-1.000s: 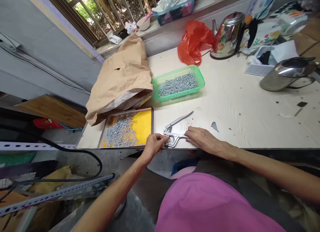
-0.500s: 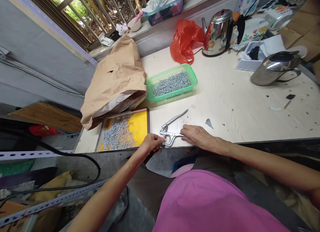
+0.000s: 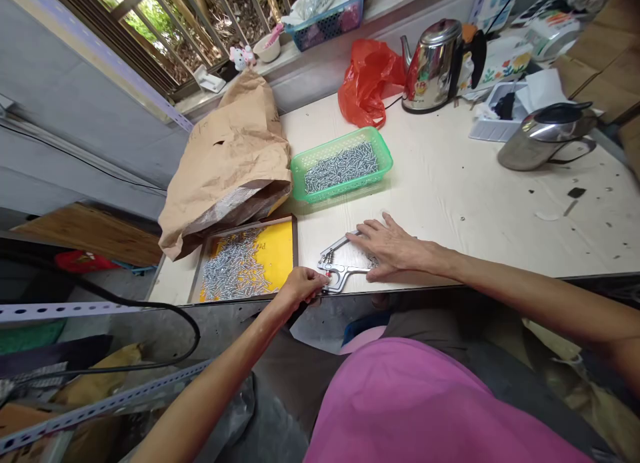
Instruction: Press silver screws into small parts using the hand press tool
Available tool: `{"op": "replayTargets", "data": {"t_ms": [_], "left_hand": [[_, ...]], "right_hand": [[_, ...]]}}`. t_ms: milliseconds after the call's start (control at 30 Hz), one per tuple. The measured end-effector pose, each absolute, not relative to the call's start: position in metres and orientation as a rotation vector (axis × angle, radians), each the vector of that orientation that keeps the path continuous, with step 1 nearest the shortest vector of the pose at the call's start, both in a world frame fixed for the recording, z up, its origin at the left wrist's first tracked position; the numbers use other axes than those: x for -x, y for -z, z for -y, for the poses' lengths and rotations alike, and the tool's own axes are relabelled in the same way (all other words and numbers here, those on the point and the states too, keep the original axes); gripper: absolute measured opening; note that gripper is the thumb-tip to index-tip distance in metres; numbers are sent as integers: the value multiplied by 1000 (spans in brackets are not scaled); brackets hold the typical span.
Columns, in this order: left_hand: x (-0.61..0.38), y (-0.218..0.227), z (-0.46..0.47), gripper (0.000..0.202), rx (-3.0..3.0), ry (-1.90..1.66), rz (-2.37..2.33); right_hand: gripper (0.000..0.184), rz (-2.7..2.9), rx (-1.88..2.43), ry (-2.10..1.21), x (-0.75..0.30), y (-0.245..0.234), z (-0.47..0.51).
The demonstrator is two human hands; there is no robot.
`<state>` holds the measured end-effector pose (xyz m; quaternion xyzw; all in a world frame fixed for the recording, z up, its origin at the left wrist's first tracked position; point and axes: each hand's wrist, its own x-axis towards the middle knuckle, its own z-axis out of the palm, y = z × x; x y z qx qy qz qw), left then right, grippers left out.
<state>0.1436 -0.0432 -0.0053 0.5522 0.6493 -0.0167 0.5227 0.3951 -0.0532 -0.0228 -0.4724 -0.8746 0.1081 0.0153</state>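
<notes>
Silver spring-loaded pliers (image 3: pixel 343 270) lie at the table's front edge, their handles spread apart and pointing right. A small red spot shows at their jaw end. My left hand (image 3: pixel 303 285) is pinched closed at that jaw; whatever sits between its fingertips is too small to make out. My right hand (image 3: pixel 393 248) is spread out over the handles, fingertips on the upper handle and thumb near the lower one. To the left, a shallow tray (image 3: pixel 295 250) with a yellow bottom holds many small metal pins. A green basket (image 3: pixel 341 194) behind holds similar metal pieces.
A crumpled brown paper bag (image 3: pixel 230 156) stands behind the tray. Farther back are a red plastic bag (image 3: pixel 367 83) and a steel kettle (image 3: pixel 433 70). At right sit a steel jug (image 3: pixel 543 140) and a white box (image 3: pixel 493 128). Small scraps dot the tabletop (image 3: pixel 475 183).
My right hand has lifted from the lower handle and spread over the upper one, fingers opening out. My left hand stays at the jaw of the pliers.
</notes>
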Motion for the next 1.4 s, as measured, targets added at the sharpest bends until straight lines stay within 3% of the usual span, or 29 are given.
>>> {"op": "replayTargets", "data": {"t_ms": [233, 400, 467, 533, 600, 733, 867, 1033, 1200, 1400], "left_hand": [[-139, 6, 48, 32, -1342, 72, -1555], [-144, 6, 61, 23, -1936, -89, -1660], [-156, 6, 66, 18, -2241, -206, -1523], [-174, 7, 66, 34, -2479, -202, -1289], [-190, 10, 59, 50, -2646, -92, -1056], [-206, 15, 40, 57, -2734, 141, -898], [-205, 15, 32, 58, -2748, 189, -835], [-207, 20, 27, 39, -2713, 131, -833], [-212, 30, 24, 29, -2706, 16, -904], [-197, 37, 43, 28, -2737, -225, -963]], "right_hand": [[70, 2671, 1450, -381, -395, 14, 64], [54, 2619, 1400, -396, -394, 15, 73], [53, 2603, 1360, -368, -394, 21, 77], [55, 2583, 1327, -330, -395, 29, 80], [62, 2548, 1317, -292, -397, 39, 82], [65, 2499, 1420, -207, -400, 50, 86], [43, 2544, 1520, -121, -399, 53, 91], [20, 2572, 1431, -139, -397, 56, 81], [37, 2525, 1350, -259, -400, 56, 68], [38, 2503, 1303, -188, -413, 55, 65]]}}
